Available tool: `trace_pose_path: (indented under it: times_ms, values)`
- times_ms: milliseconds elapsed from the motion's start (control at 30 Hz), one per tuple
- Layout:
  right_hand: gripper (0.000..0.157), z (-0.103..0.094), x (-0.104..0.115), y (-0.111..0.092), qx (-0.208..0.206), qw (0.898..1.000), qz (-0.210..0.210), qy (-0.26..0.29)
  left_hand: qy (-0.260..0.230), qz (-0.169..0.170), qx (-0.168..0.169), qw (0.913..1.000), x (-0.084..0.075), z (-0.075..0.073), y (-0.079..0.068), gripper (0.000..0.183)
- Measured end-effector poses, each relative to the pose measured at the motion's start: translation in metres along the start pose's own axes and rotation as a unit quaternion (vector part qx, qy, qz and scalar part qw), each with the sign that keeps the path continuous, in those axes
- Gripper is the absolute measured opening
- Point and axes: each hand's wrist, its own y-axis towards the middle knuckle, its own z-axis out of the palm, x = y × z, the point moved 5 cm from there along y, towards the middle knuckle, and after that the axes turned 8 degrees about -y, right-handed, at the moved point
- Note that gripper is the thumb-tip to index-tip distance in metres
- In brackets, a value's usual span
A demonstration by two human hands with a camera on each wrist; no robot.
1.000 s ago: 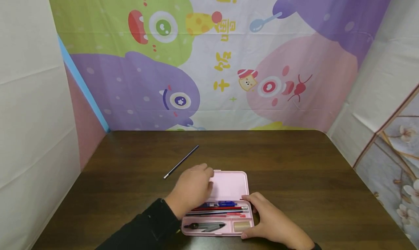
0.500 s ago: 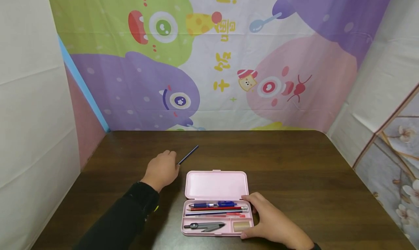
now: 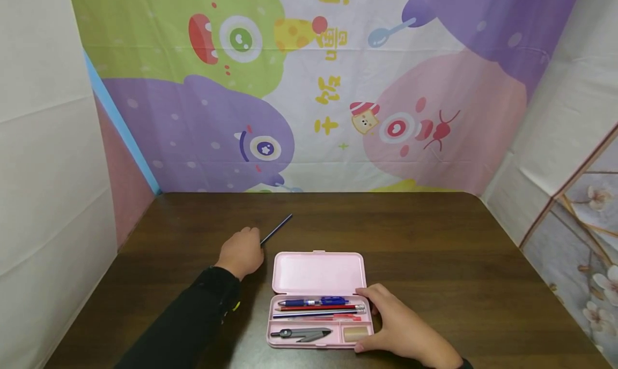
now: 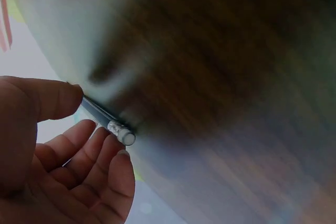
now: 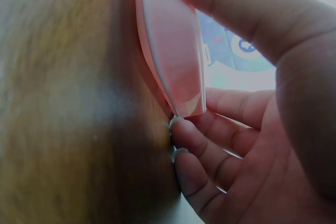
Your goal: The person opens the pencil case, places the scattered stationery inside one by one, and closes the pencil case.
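Observation:
My left hand (image 3: 241,252) pinches a dark pencil (image 3: 277,229) on the table, left of the case. The left wrist view shows the pencil's white eraser end (image 4: 127,138) between thumb and curled fingers. An open pink pencil case (image 3: 319,345) lies at the front, its lid (image 3: 318,272) folded back. My right hand (image 3: 403,326) grips its right end, thumb at the front corner and fingers behind. Inside are a blue pen (image 3: 314,302), a red pencil (image 3: 314,308), a dark striped pencil (image 3: 311,314), a compass (image 3: 301,333) and a tan eraser (image 3: 355,334).
The brown wooden table (image 3: 434,240) reaches back to a cartoon-printed cloth (image 3: 309,160). White cloth (image 3: 53,117) hangs along the left side. Flower-patterned panels (image 3: 584,240) stand at the right.
My left hand has moved from over the case's lid to the pencil on the left and taken hold of it. The right hand has stayed on the case.

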Motion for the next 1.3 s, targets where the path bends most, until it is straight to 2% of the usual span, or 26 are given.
trace_pose_path:
  times_ms: [167,433,633,933,1300]
  values:
    - [0.102,0.000,0.001,0.000,0.002,1.000,0.004,0.002,0.002,0.003,-0.003,1.0000,0.006,0.002,0.005,0.026]
    - [0.103,-0.001,0.001,0.000,-0.006,1.000,0.003,0.000,-0.008,-0.016,0.000,0.9998,0.017,0.002,0.010,0.019]
    - [0.102,-0.001,0.000,0.000,-0.011,1.000,-0.001,0.000,-0.023,-0.030,0.023,0.9990,0.019,0.002,0.013,0.021]
    - [0.102,0.001,0.001,0.001,-0.007,1.000,-0.001,-0.001,-0.019,-0.050,0.036,0.9979,0.022,0.006,0.011,0.026]
    - [0.102,0.002,-0.002,0.001,-0.005,1.000,0.007,-0.005,-0.029,-0.044,0.047,0.9975,0.022,0.006,0.011,0.028]
